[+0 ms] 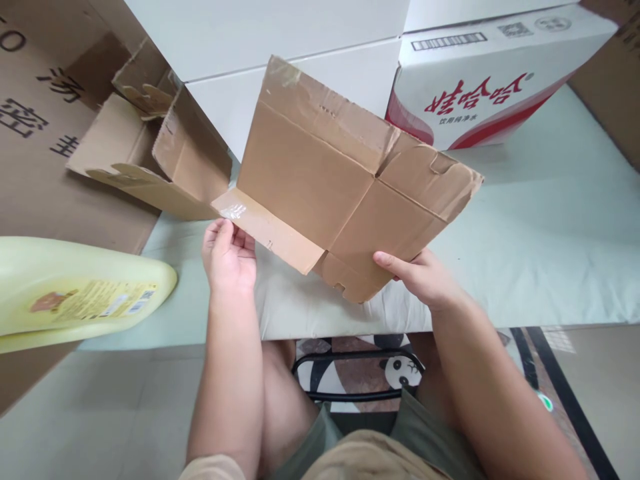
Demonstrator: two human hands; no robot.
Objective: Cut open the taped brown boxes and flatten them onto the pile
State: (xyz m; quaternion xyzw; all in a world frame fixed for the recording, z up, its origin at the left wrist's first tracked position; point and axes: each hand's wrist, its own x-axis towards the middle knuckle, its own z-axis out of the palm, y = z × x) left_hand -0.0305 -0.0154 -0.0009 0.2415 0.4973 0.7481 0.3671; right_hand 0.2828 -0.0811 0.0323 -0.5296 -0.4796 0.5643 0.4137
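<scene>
I hold a flattened brown cardboard box (320,173) up over the white padded surface (540,253). My left hand (227,257) pinches its lower left flap, where a strip of clear tape shows. My right hand (425,277) grips the lower right edge, thumb on top and fingers hidden behind the card. The box is tilted, its torn flaps pointing up and to the right.
A second opened brown carton (150,153) lies at the left. A white and red printed carton (490,73) stands at the back right beside plain white boxes (260,40). A pale yellow plastic bottle (75,293) lies at the left edge. A panda-print stool (360,373) shows below.
</scene>
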